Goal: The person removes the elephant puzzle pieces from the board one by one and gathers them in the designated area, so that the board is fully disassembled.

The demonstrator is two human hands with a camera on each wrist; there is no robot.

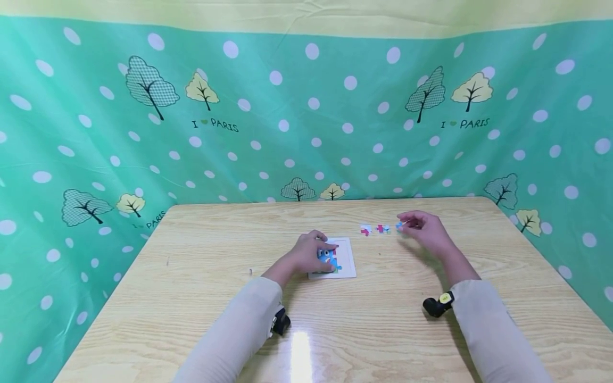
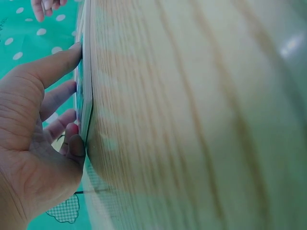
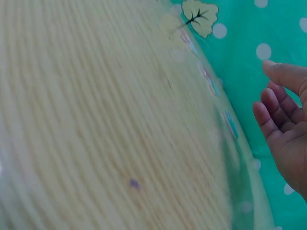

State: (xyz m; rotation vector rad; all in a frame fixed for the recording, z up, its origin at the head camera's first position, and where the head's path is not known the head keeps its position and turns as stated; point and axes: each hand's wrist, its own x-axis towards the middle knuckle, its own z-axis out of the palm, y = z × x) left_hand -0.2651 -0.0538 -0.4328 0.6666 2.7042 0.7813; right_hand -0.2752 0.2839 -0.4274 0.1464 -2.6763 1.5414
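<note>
My left hand (image 1: 306, 253) lies across a white-framed jigsaw board (image 1: 348, 261), thumb and fingers spread, the fingertips resting on it. A partly assembled blue cartoon picture (image 1: 328, 255) shows between the thumb and index finger; the hand covers the board's left side. In the left wrist view, the fingertips meet the board (image 2: 87, 96) at its face. My right hand (image 1: 428, 232) hovers over a blue puzzle piece (image 1: 399, 226), its fingers loosely bent. Nothing sits between those fingers in the right wrist view, where the blue piece (image 3: 230, 124) lies on the table below them.
Two more puzzle pieces, one pink and white (image 1: 366, 229) and one red and blue (image 1: 382, 229), lie in a row left of the right hand. A small dark bit (image 1: 250, 272) is on the wooden table (image 1: 201, 298). Behind the table hangs a green dotted curtain (image 1: 306, 117).
</note>
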